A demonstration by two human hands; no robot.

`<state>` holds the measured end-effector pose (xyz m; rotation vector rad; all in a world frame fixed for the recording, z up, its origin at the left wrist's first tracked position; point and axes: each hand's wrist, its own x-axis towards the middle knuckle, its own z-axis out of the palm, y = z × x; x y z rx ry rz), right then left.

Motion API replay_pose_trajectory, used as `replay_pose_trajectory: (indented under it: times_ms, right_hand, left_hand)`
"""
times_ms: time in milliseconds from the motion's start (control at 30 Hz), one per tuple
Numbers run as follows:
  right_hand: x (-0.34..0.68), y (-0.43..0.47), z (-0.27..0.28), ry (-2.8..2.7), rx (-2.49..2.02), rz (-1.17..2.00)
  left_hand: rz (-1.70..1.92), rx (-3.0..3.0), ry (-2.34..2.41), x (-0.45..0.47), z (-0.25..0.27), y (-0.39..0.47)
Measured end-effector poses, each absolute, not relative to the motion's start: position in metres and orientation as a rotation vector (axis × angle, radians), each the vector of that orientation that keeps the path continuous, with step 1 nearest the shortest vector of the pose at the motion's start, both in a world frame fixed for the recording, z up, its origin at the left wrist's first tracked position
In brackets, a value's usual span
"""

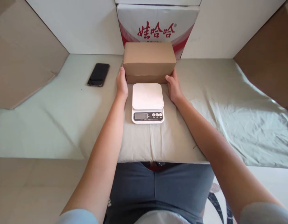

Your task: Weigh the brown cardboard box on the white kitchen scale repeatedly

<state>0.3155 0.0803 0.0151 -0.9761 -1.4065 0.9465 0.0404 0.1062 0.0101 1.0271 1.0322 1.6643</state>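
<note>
A closed brown cardboard box (149,62) sits at the back of the cloth-covered surface, between my two hands. My left hand (122,82) grips its left side, thumb up along the corner. On the opposite side, my right hand (174,86) holds the lower right end, with the thumb on the front face. Most of the fingers are hidden behind the box's sides. Just in front of the box, between my wrists, lies a white kitchen scale (148,97). Its small display and round buttons face me.
A black smartphone (98,74) lies left of my left hand. Behind the brown box stands a white-and-red carton (155,18) with red lettering. Large cardboard panels (25,59) rise at the left and right sides. The green cloth (53,133) ends at the front edge near my legs.
</note>
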Motion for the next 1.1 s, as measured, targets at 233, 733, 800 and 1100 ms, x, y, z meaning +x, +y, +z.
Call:
replay_pose_trajectory:
  times_ms: [233,733,800,1100]
  right_hand:
    - [0.315,0.085,0.012,-1.401,-0.991,0.967]
    - [0.312,0.073,0.043,-1.377,-0.999,0.945]
    - [0.313,0.062,0.062,-1.408,-1.012,0.892]
    - [0.321,-0.065,0.102,-1.558,-0.997,0.720]
  left_hand:
    - [1.619,1.011,1.062,0.043,0.016,0.101]
    - [1.637,1.057,1.025,0.049,0.038,0.091]
    - [1.646,1.103,1.012,0.046,0.061,0.078]
    - [1.514,1.343,0.801,0.024,0.090,-0.058]
